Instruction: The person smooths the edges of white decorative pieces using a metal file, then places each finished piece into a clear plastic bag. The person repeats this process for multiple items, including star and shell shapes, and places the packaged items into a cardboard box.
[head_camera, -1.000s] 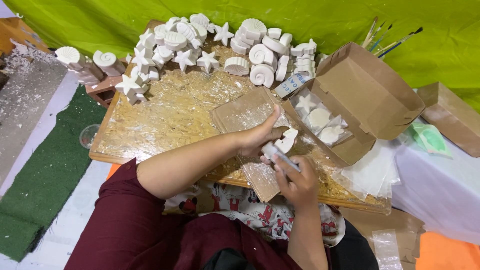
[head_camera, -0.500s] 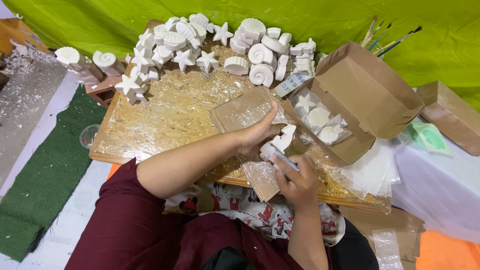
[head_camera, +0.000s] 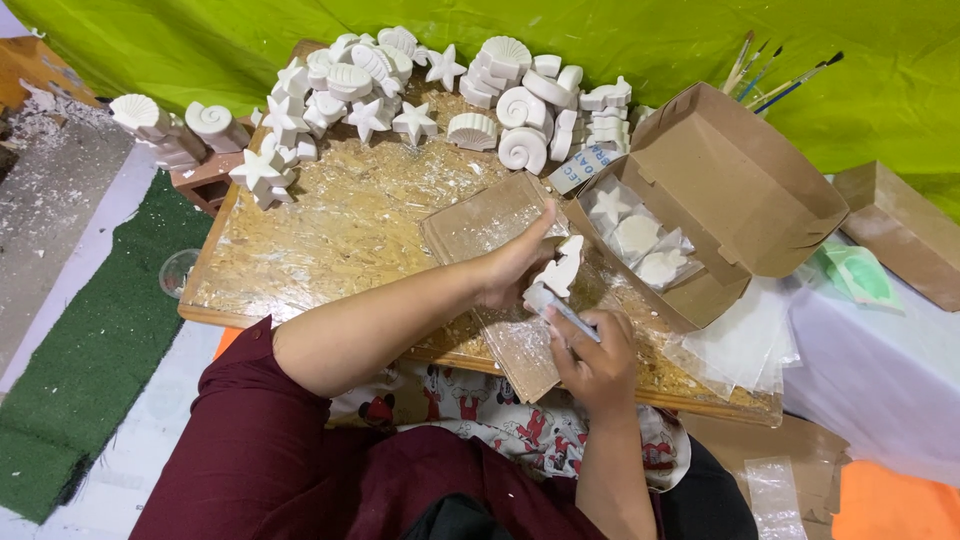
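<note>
A: Grip state?
B: Left hand (head_camera: 510, 268) is clamped on a small white plaster cast (head_camera: 562, 270), fingers closed round its lower part. Right hand (head_camera: 592, 352) is closed on a thin scraping tool (head_camera: 562, 310), whose tip is touching the cast's lower edge.

A: Where is the cast held?
B: Just above a clear plastic-wrapped board (head_camera: 500, 270) lying near the front edge of the worktop (head_camera: 330, 240), right of centre. Cast shape cannot be told exactly; a lobed outline is seen.

A: Around it?
B: An open cardboard box (head_camera: 730, 190) is seen just beside the hands, at the right end of the worktop, with wrapped white casts (head_camera: 635, 235) inside. Clear plastic sheets (head_camera: 745, 340) are piled below the box at the front right corner.

A: Further out?
B: A heap of white shell and star casts (head_camera: 440, 85) is stacked along the back edge. Paintbrushes (head_camera: 775, 75) are seen behind the box. A green mat (head_camera: 85, 370) is laid on the floor off the left edge.
</note>
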